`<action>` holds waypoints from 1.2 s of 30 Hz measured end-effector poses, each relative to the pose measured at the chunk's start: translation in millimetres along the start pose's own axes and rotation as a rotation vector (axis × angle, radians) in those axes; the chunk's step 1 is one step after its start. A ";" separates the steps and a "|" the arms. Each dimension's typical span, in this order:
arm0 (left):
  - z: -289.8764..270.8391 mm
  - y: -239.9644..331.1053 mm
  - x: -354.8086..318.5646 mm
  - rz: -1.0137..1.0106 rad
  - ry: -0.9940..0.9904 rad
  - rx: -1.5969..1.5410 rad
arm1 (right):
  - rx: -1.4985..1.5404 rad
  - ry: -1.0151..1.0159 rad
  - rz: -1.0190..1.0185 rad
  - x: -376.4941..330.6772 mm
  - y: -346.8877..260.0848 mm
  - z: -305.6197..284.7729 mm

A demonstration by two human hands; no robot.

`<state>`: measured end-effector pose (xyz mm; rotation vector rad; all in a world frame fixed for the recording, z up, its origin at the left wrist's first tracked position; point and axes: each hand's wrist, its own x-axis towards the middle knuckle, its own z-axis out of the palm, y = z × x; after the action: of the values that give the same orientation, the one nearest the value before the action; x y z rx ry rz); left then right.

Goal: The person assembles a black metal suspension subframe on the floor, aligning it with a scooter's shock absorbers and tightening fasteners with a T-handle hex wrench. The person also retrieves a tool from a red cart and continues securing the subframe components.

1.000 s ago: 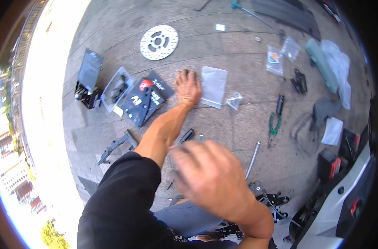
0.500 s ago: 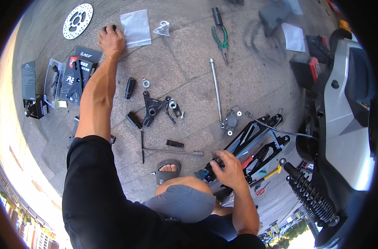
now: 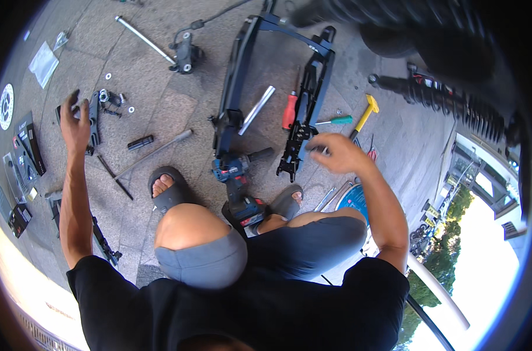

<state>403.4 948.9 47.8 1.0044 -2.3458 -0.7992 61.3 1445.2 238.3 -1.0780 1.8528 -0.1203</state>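
Observation:
My left hand (image 3: pixel 75 123) hovers by a black metal bracket (image 3: pixel 95 120), fingers apart and holding nothing visible. A metal ring fitting (image 3: pixel 106 96) and small washers lie just right of that bracket. With its fingers loosely curled and apart, my right hand (image 3: pixel 339 154) is beside the near end of a black two-legged swingarm (image 3: pixel 234 85); whether it touches the frame I cannot tell. A silver tube (image 3: pixel 257 110) lies between the legs, and a red-handled screwdriver (image 3: pixel 290 111) rests by the right leg. A blue-and-black cordless power tool (image 3: pixel 238 184) is near my feet.
A T-handle wrench (image 3: pixel 152 154) and black socket (image 3: pixel 140 142) lie left of centre. Farther off are a brake caliper (image 3: pixel 187 52), a long rod (image 3: pixel 143 39), a brake disc (image 3: pixel 6 106) and a plastic bag (image 3: pixel 44 64). A yellow hammer (image 3: pixel 369 111) and coil shock absorber (image 3: pixel 441 99) are right.
The view has swung right, showing more of the swingarm. My left hand has left the area near the plastic bag and is by the bracket. My right hand is now beside the swingarm's right leg.

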 end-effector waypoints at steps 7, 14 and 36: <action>66.6 136.1 -85.0 -0.047 -0.406 -0.352 | 0.113 0.714 0.640 -104.5 211.0 53.5; 45.6 373.6 -65.9 -0.096 -0.683 -0.518 | 0.375 1.017 0.807 -200.4 310.8 195.8; 8.4 558.9 -263.1 0.231 -0.330 -0.495 | 0.993 0.667 -0.630 45.7 63.8 71.4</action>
<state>289.6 1466.3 365.5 0.4092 -2.2845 -1.4413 69.2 1475.9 137.1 -0.8673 1.5394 -1.7350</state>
